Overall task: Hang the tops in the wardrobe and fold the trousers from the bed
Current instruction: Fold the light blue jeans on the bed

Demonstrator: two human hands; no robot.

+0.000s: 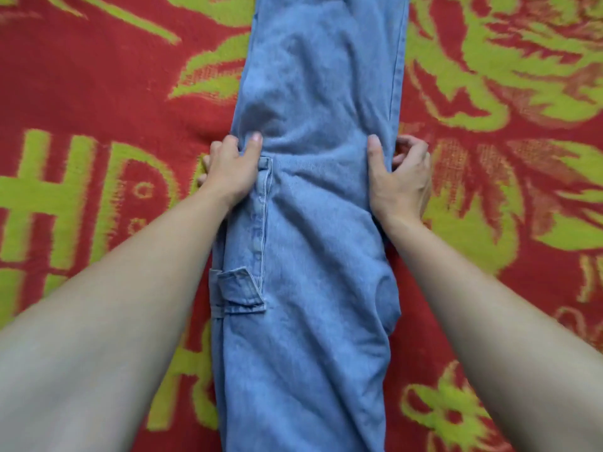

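— Where are the trousers (313, 223) lying?
— Lengthwise on the red-and-green blanket (98, 93). Your left hand (231, 172) is gripping their left edge, and your right hand (399, 181) is gripping the right.

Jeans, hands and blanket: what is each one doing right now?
jeans: laid out long on the blanket, wrinkled, not yet folded across, held at both side edges.
left hand: grips the jeans' left edge, thumb on top.
right hand: grips the jeans' right edge, thumb on top.
blanket: red and green, spread flat under the jeans.
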